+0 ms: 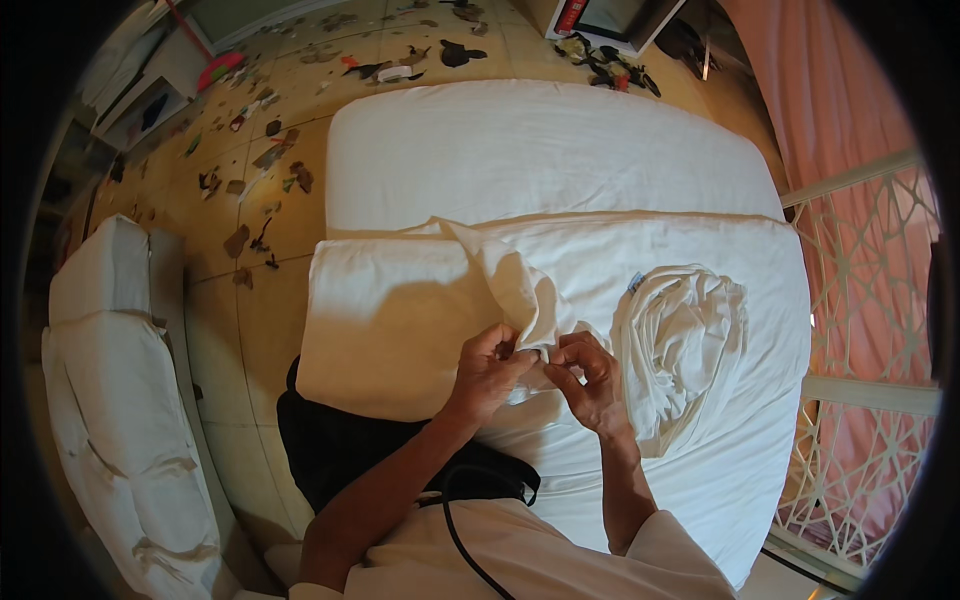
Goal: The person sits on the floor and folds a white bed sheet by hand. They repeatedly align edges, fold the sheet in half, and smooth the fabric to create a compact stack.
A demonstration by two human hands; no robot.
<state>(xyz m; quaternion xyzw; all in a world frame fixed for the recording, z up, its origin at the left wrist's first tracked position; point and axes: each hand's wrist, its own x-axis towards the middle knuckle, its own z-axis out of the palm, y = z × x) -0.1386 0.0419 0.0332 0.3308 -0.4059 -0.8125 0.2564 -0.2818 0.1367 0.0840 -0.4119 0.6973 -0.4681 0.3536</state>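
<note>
Both my hands meet over a white-covered bed (540, 157), pinching a piece of white fabric (517, 289). Thumb and fingers of my left hand (487, 371) grip its gathered lower end. My right hand (592, 382) pinches the same end from the other side, fingertips close to the left ones. From there the fabric runs up and away in a twisted fold. Beneath and left of it lies a flat white cloth or pad (367, 322) with a straight edge. A crumpled bundle of white cloth (682, 345) with a small tag (636, 282) rests right of my right hand.
Scraps and debris (300, 176) litter the tiled floor (217, 315) beyond and left of the bed. A white-covered padded seat (127, 405) stands left. A pink curtain (832, 90) and a white lattice screen (862, 255) border the right. A black cable (459, 529) crosses my shirt.
</note>
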